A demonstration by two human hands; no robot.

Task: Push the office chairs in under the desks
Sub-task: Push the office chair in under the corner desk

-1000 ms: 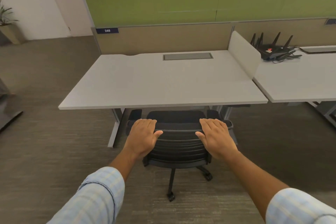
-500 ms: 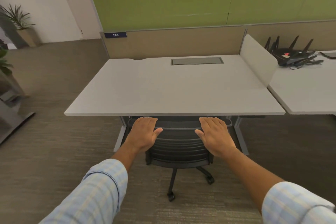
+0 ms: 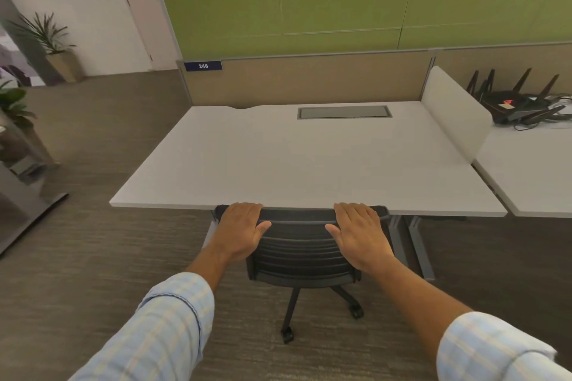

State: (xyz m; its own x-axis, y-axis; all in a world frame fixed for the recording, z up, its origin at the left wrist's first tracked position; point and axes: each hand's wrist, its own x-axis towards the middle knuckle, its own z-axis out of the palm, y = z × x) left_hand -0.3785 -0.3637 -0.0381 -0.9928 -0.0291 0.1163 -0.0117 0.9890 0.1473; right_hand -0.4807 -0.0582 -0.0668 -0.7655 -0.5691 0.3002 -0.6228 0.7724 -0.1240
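A black office chair (image 3: 301, 252) stands at the near edge of a white desk (image 3: 309, 161). Its seat is hidden under the desktop, and the top of its ribbed backrest sits right at the desk's front edge. My left hand (image 3: 243, 230) lies on the left top corner of the backrest, fingers together and curled over the rim. My right hand (image 3: 359, 233) rests the same way on the right top corner. Below the backrest, the chair's column and two castor legs show on the carpet.
A second white desk (image 3: 532, 164) adjoins on the right behind a low white divider (image 3: 455, 111), with a black router (image 3: 520, 102) on it. A tan partition and green wall back the desks. Potted plants (image 3: 46, 37) and a grey stand stand at the left.
The chair has rolled forward under the desk with both hands on its backrest: the seat and armrests, visible a second ago, are now hidden. The view has moved closer to the desk.
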